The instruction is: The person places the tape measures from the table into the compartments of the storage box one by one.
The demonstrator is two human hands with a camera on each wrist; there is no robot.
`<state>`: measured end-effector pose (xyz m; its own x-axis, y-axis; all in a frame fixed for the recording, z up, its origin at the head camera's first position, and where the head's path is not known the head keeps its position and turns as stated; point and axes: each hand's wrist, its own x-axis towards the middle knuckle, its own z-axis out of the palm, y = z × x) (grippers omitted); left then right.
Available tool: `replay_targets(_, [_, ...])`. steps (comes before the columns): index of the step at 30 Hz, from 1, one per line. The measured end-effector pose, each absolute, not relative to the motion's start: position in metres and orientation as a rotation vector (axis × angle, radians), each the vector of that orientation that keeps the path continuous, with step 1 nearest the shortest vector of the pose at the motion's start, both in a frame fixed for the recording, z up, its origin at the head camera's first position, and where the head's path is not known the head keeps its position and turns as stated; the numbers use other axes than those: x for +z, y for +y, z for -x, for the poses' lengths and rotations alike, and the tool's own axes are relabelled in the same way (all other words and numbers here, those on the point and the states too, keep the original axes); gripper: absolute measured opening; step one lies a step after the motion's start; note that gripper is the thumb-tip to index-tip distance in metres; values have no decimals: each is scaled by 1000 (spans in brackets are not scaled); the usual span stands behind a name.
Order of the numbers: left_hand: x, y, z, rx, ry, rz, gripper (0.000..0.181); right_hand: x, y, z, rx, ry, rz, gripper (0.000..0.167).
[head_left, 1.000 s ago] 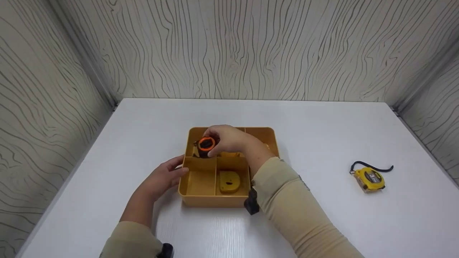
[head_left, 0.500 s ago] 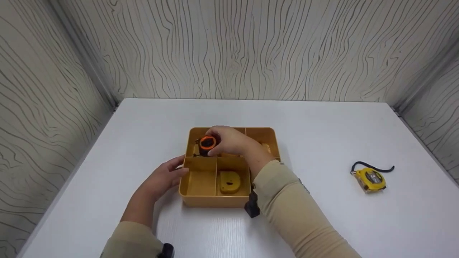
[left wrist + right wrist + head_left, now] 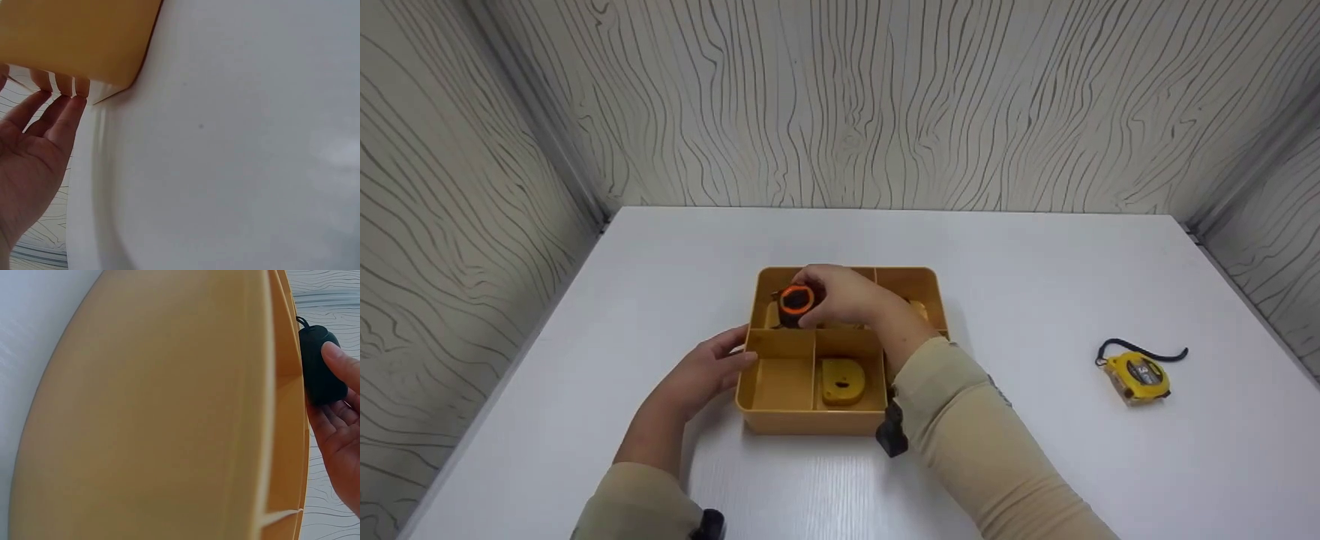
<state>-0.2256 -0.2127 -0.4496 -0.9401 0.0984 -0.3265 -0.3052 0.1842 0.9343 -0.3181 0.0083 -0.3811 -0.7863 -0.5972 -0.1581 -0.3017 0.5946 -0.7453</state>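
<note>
A black tape measure with an orange ring [image 3: 796,300] is held between the thumb and fingers of my right hand [image 3: 844,296], over the back left compartment of a mustard-yellow divided box [image 3: 814,423]. In the right wrist view the tape measure [image 3: 322,365] looks dark, with a small cord loop at its top. My left hand [image 3: 712,371] touches the box's left side, and in the left wrist view its fingers [image 3: 67,115] reach out nearly straight against the outer wall. A yellow tape measure [image 3: 842,381] lies in the front middle compartment.
On the white table [image 3: 1035,285] at the right lies another yellow tape measure [image 3: 1140,376] with a black wrist strap. A yellow item [image 3: 919,308] shows partly in the back right compartment. My right forearm covers the box's front right. Wood-patterned panels [image 3: 847,105] surround the table.
The black tape measure has turned a little in my right hand and shifted very slightly to the right. My left hand stays at the box's side.
</note>
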Motion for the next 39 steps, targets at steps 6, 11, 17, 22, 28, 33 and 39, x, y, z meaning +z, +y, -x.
replay_targets(6, [-451, -213, 227, 1800, 2166, 206, 59, -383, 10, 318, -1048, 2420, 711, 50])
replay_targets(11, [-451, -212, 226, 1800, 2165, 195, 59, -385, 11, 318, -1063, 2412, 698, 53])
replay_targets(17, [-449, -212, 226, 1783, 2167, 200, 58, -387, 11, 317, -1099, 2429, 677, 51])
replay_targets(22, [-450, -214, 227, 1774, 2174, 197, 59, -387, 6, 315, -1087, 2469, 721, 50])
replay_targets(28, [-450, -214, 227, 1771, 2169, 199, 62, -386, 5, 314, -1056, 2484, 704, 49])
replay_targets(33, [-448, -213, 227, 1755, 2174, 217, 64, -385, 8, 314, -1049, 2463, 658, 49])
replay_targets(39, [-447, -213, 226, 1728, 2198, 237, 64, -386, 10, 314, -1090, 2422, 674, 50])
